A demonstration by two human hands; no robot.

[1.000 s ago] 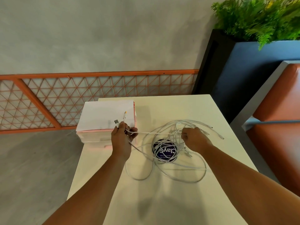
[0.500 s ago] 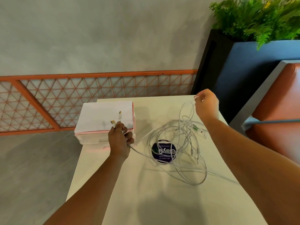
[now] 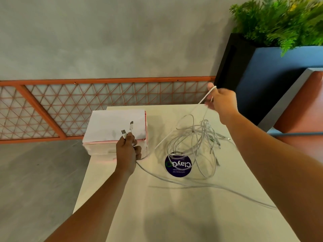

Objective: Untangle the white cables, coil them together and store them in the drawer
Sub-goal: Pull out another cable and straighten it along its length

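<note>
A tangle of white cables [image 3: 195, 137] hangs partly lifted above the cream table [image 3: 174, 206]. My right hand [image 3: 221, 102] is raised over the table's far right corner and pinches one cable strand, which runs taut down into the tangle. My left hand [image 3: 127, 151] grips two cable ends, whose plugs [image 3: 127, 129] stick up above my fingers. From that hand a cable trails across the table toward the right edge. The white and pink drawer box [image 3: 115, 126] stands at the table's far left, just behind my left hand; its front is partly hidden.
A round dark blue sticker [image 3: 178, 165] lies on the table under the tangle. An orange lattice rail [image 3: 87, 105] runs along the grey wall. A blue planter [image 3: 272, 75] with green plants and an orange seat [image 3: 307, 110] stand to the right.
My right hand rose from the pile on the table up and to the far right, pulling a strand taut and lifting the tangle. My left hand stayed beside the box.
</note>
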